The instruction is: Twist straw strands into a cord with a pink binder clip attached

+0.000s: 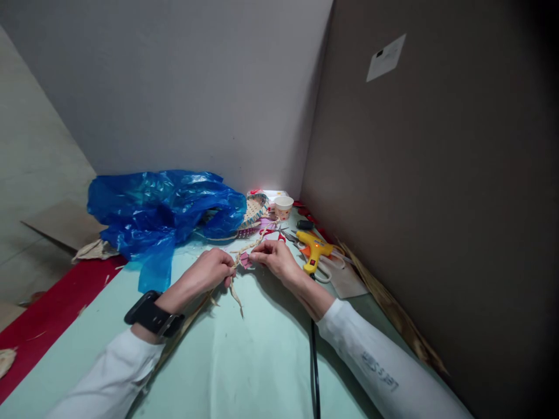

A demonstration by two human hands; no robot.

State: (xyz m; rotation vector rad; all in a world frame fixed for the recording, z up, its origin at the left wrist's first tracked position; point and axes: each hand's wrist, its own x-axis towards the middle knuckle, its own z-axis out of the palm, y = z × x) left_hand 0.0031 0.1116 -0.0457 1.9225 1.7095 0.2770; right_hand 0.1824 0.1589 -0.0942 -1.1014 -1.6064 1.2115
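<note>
My left hand (215,267), with a black watch on its wrist, is closed on a braided cord of pale dried fibre (238,258). Loose strands (236,298) hang below the fingers, and a long tail runs back under the left forearm. Just right of it, my right hand (276,258) pinches a small pink piece (245,260) against the cord; whether this is paper or cloth I cannot tell. A yellow glue gun (315,251) lies right of that hand, its black cable (314,361) running toward me.
A blue plastic bag (161,203) is heaped at the back left. Behind my hands stand a paper cup (283,208) and a woven piece (257,210). White-handled scissors (324,272) lie under the glue gun. Dried stalks (393,311) line the right wall.
</note>
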